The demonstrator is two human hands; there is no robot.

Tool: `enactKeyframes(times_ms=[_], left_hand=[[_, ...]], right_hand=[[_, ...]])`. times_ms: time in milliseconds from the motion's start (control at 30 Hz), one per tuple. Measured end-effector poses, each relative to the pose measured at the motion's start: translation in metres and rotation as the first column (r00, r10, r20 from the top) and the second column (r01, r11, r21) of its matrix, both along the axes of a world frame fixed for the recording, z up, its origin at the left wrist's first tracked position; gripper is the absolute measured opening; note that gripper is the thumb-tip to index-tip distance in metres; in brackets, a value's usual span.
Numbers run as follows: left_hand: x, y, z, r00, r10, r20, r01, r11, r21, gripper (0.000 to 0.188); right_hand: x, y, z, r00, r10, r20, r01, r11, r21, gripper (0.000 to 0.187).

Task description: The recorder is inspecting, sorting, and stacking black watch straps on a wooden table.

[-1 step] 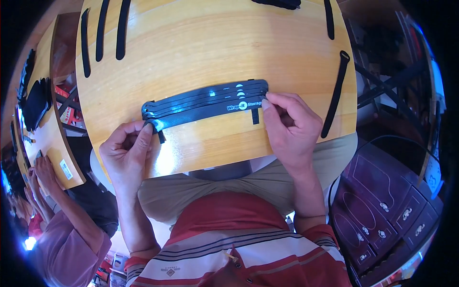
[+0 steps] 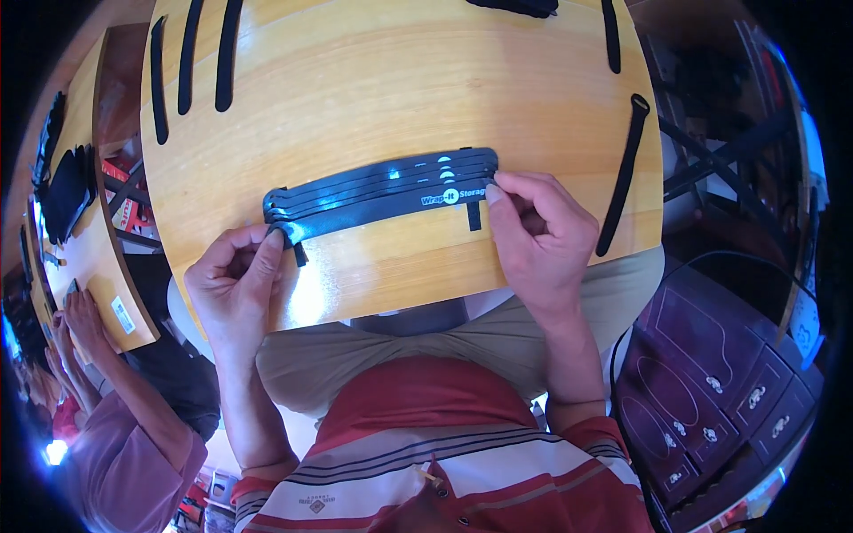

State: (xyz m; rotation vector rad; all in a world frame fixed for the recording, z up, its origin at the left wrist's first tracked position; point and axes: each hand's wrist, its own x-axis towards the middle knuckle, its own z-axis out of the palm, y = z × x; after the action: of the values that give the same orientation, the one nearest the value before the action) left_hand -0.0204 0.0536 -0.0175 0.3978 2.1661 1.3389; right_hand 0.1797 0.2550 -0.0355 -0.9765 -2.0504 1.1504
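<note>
Several flat black straps (image 2: pixel 373 187) lie fanned in an overlapping stack across the near middle of the wooden table (image 2: pixel 400 107). White printing shows near their right ends, and light glints off their smooth faces. At the left end, my left hand (image 2: pixel 235 271) pinches the nearest strap between thumb and fingers. My right hand (image 2: pixel 546 235) pinches the stack's right end near its lower corner; how many straps it grips, I cannot tell. A short black tab (image 2: pixel 474 216) sticks out below the stack near my right hand, and another tab (image 2: pixel 300 256) beside my left.
Loose black straps (image 2: pixel 228 58) lie at the table's far left. A strap with a loop end (image 2: pixel 625 173) lies along the right edge, another strap (image 2: pixel 611 35) beyond it. A black bundle (image 2: pixel 515 7) sits at the far edge. Left, a co-worker's hands (image 2: pixel 82 322) rest at another table.
</note>
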Motion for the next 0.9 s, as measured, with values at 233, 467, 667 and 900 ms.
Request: enactKeyframes(times_ms=[233, 467, 667, 900], left_hand=[[0.0005, 0.0013, 0.0003, 1.000, 0.008, -0.027, -0.009, 1.000, -0.030, 0.013], [0.0014, 0.0024, 0.0034, 1.000, 0.003, -0.013, -0.003, 0.999, -0.040, 0.014], [0.0019, 0.0039, 0.0029, 1.000, 0.026, 0.002, -0.026, 0.999, -0.034, 0.011], [0.0012, 0.0018, -0.0008, 1.000, 0.019, 0.023, -0.020, 1.000, 0.019, 0.011]], right_hand=[[-0.0038, -0.0009, 0.0014, 0.998, -0.062, 0.002, 0.062, 0.992, -0.109, 0.013], [-0.0045, -0.0003, 0.0028, 0.998, -0.055, 0.023, 0.057, 0.993, -0.106, 0.013], [-0.0039, 0.0003, 0.0025, 0.998, -0.059, 0.015, 0.060, 0.994, -0.090, 0.011], [-0.0031, 0.0002, 0.0009, 0.999, -0.039, 0.009, 0.039, 0.996, -0.084, 0.009]])
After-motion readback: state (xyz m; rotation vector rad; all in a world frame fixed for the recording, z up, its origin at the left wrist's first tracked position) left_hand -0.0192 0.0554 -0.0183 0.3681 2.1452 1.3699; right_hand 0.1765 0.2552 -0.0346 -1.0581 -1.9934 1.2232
